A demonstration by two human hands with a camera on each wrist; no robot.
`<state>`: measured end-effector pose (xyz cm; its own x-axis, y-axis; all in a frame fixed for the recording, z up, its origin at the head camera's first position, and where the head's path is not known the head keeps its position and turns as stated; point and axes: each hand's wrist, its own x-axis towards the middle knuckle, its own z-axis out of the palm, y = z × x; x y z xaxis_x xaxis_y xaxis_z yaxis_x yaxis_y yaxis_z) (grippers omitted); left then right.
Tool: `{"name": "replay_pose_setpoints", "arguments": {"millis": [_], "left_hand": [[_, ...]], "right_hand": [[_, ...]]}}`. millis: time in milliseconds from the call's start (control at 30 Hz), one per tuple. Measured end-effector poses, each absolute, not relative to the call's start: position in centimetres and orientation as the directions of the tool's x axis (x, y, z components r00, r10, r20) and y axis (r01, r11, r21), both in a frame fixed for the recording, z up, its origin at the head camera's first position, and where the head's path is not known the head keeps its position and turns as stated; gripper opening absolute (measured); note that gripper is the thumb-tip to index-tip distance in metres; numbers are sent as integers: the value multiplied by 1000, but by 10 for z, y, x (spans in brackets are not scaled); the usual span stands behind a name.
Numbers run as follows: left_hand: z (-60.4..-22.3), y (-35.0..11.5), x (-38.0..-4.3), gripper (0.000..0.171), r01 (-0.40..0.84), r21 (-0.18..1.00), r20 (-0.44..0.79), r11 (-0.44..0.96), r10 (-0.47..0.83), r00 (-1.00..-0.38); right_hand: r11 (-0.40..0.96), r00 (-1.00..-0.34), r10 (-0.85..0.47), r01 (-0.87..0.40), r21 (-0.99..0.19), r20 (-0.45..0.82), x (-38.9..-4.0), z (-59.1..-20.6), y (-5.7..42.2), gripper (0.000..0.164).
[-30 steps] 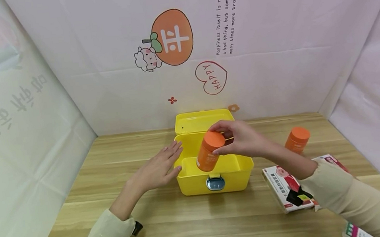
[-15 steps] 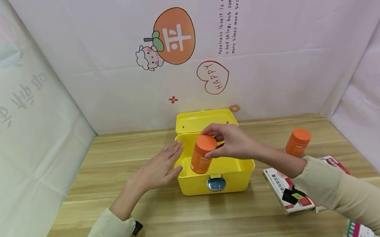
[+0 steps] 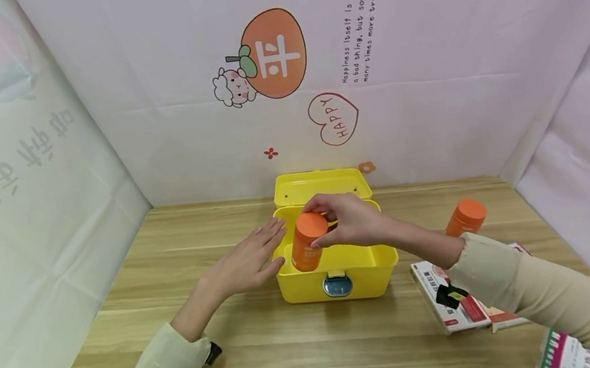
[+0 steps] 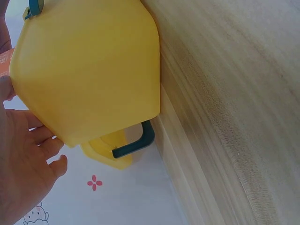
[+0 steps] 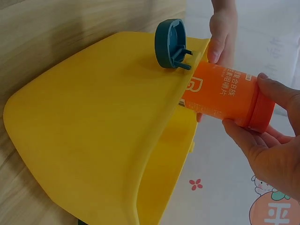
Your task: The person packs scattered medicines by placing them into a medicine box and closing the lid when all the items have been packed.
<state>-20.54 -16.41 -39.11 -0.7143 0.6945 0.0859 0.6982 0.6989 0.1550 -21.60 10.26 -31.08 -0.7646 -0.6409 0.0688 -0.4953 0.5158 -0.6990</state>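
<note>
My right hand grips an orange pill bottle by its orange lid, fingers and thumb around the cap. In the right wrist view the bottle's base dips just past the rim of a yellow storage box. That box stands with its lid swung back and a blue-green latch on its front. My left hand lies with fingers extended along the box's left rim; in the left wrist view the fingertips touch its side wall.
To the right stands a second orange bottle. White-and-red medicine boxes lie in front of it, partly under my right sleeve. A small green-and-white pack is at the front right. Behind the box hangs a printed cloth.
My right hand has carried the orange bottle leftward over the box, toward its left end, and the bottle has become more upright. My left hand has stayed in place.
</note>
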Motion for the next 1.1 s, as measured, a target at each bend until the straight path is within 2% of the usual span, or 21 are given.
{"name": "replay_pose_setpoints", "arguments": {"millis": [533, 867, 1100], "left_hand": [[-392, -164, -206, 67, 682, 142, 49, 718, 683, -729], [-390, -164, -207, 70, 672, 174, 33, 720, 678, -734], [-390, -165, -206, 72, 671, 184, 38, 719, 677, -735]], "right_hand": [[559, -738, -674, -539, -630, 33, -225, -316, 92, 53], [564, -693, -720, -617, -549, 37, -230, -315, 84, 51], [531, -647, -762, -647, -547, 28, -232, -312, 77, 52]]}}
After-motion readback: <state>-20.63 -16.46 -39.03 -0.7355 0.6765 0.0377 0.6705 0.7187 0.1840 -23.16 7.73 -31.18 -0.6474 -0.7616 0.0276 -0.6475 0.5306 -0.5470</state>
